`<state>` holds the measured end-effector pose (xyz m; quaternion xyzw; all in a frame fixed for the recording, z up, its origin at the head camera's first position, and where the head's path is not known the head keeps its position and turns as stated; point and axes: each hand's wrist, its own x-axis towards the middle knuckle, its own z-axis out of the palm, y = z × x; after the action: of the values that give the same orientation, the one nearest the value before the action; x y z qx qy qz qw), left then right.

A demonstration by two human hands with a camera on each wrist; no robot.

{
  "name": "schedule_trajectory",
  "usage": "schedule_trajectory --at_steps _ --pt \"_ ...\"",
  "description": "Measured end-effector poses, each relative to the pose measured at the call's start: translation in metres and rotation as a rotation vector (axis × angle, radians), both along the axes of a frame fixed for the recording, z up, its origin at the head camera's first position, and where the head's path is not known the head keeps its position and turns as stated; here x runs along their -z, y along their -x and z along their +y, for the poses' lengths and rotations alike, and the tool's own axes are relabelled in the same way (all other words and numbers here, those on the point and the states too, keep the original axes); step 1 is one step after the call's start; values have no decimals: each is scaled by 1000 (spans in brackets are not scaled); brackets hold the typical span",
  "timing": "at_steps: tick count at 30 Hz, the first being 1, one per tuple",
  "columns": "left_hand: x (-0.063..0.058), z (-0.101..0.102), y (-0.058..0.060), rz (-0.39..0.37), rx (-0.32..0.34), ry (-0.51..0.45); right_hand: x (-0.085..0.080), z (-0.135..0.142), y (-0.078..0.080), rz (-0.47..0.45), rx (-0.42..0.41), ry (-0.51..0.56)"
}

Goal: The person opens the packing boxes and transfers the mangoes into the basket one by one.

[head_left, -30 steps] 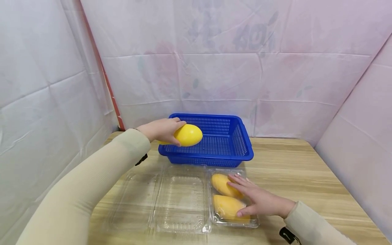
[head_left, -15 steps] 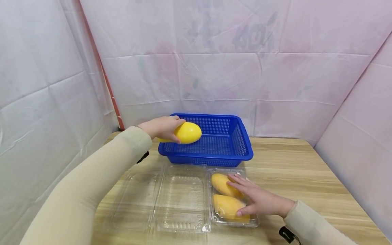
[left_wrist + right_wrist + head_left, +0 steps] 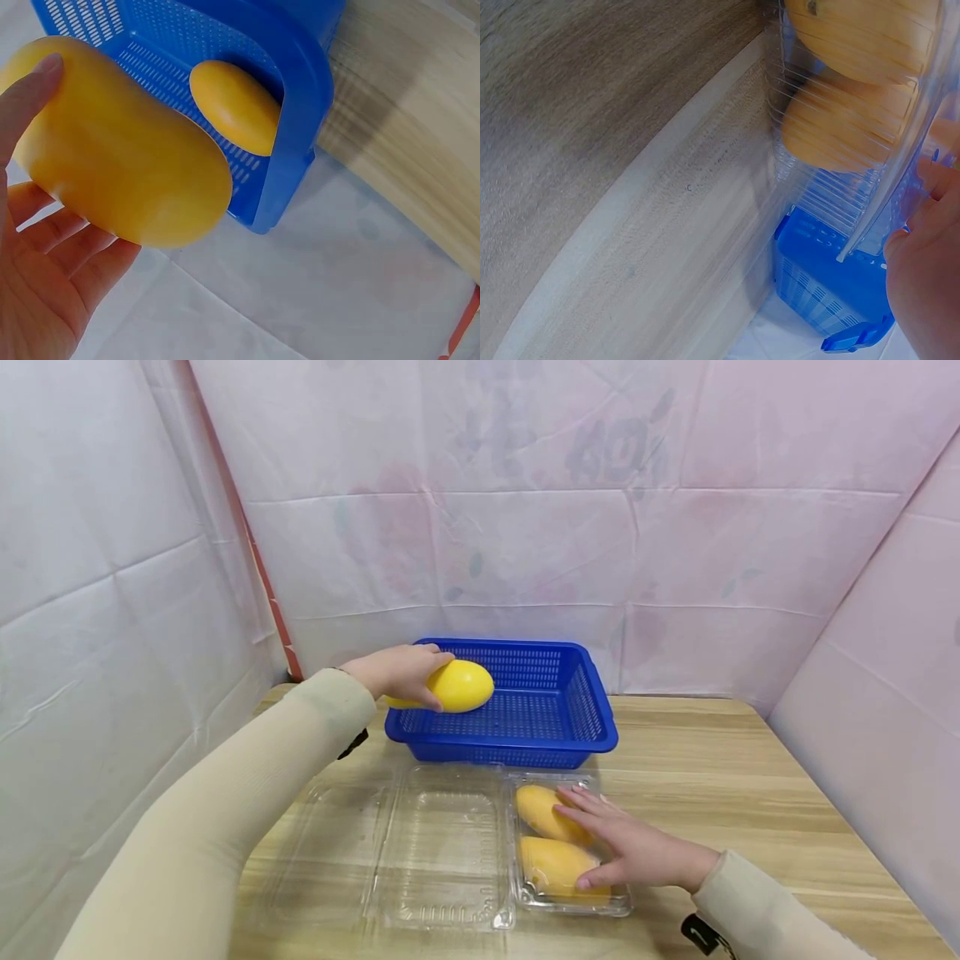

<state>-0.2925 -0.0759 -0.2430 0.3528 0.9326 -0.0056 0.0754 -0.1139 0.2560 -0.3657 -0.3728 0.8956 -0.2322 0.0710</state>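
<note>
Above the left side of the blue basket (image 3: 517,745), my left hand (image 3: 397,670) grips a large yellow mango (image 3: 463,686), thumb on one side and fingers on the other. The left wrist view shows another mango (image 3: 234,107) lying inside the basket, at its end. My right hand (image 3: 641,850) rests with spread fingers on a closed clear plastic clamshell box (image 3: 573,907). Two mangoes, one farther (image 3: 543,810) and one nearer (image 3: 557,864), lie in that box. The right wrist view shows them through its ribbed wall.
Left of the closed box, a second clear clamshell lies opened flat, its tray (image 3: 450,843) beside its lid (image 3: 322,852). Everything stands on a wood-grain table (image 3: 720,777). Pale cloth (image 3: 525,552) hangs behind and on both sides.
My left hand has risen slightly with the mango, then held still over the basket. The right hand stays on the closed box.
</note>
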Motion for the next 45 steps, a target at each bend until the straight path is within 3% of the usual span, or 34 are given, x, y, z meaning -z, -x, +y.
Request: schedule_trajectory --at_steps 29,45 --pt "8 7 3 -26 -29 -27 0 -3 -2 0 -6 6" --pt "15 8 12 -44 -52 -39 2 -2 -1 4 2 -7"
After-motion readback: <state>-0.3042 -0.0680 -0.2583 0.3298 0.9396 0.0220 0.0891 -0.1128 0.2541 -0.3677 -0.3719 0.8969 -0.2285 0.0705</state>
